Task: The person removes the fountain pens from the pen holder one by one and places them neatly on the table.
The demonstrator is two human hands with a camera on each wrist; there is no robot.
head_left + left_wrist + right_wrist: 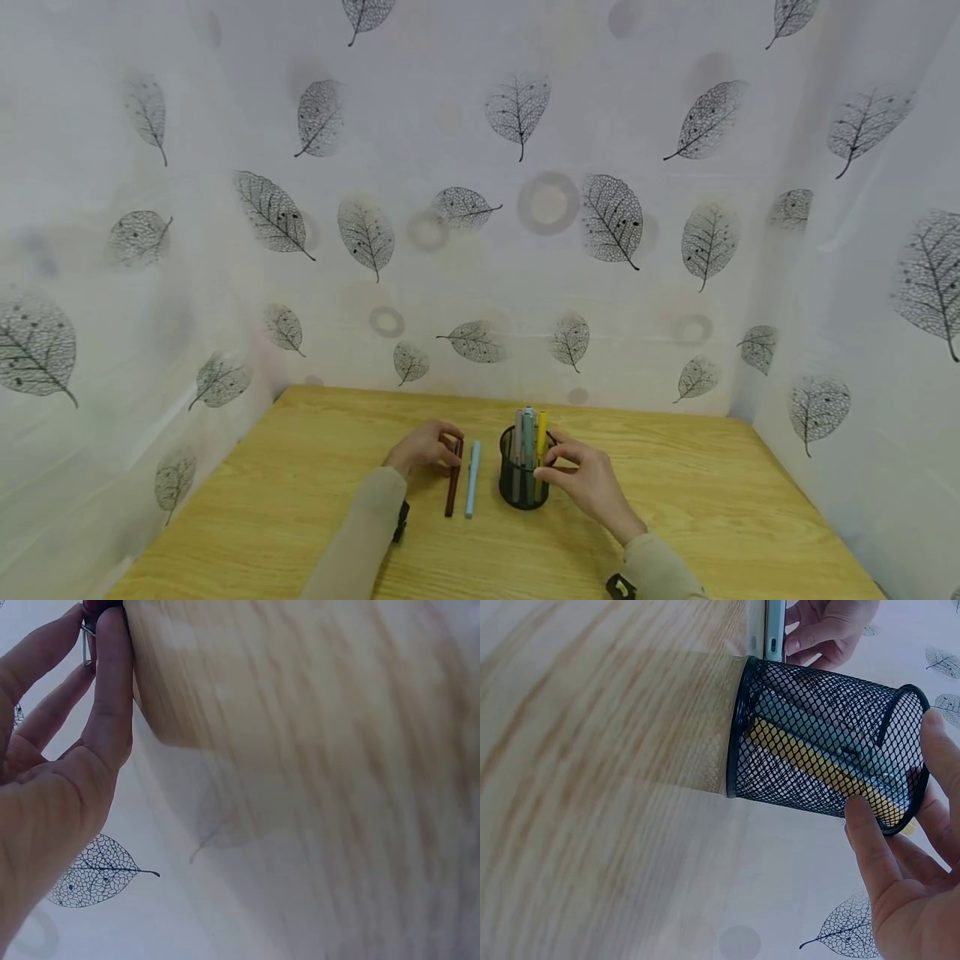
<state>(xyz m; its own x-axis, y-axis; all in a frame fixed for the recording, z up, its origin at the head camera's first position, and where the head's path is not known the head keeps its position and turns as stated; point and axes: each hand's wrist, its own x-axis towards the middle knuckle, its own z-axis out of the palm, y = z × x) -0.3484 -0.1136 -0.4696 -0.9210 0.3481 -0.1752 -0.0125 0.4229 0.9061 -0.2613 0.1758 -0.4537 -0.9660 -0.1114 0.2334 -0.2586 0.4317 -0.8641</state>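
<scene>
A black mesh pen holder (513,492) stands upright on the table, with a grey pen (518,437), a teal pen (528,442) and a yellow pen (542,433) in it. My right hand (588,479) holds its rim from the right; the right wrist view shows thumb and fingers (870,844) around the mesh. Left of the holder, my left hand (427,447) pinches the upper end of a dark red pen (452,492). Only that pen's end and metal clip show in the left wrist view. Between this pen and the holder lies a light blue pen (472,479).
The wood-grain table (697,500) reaches back to a pale hanging sheet (480,275) printed with dark leaves, which also closes off both sides. A dark band (401,522) sits on the left wrist, another (619,587) on the right.
</scene>
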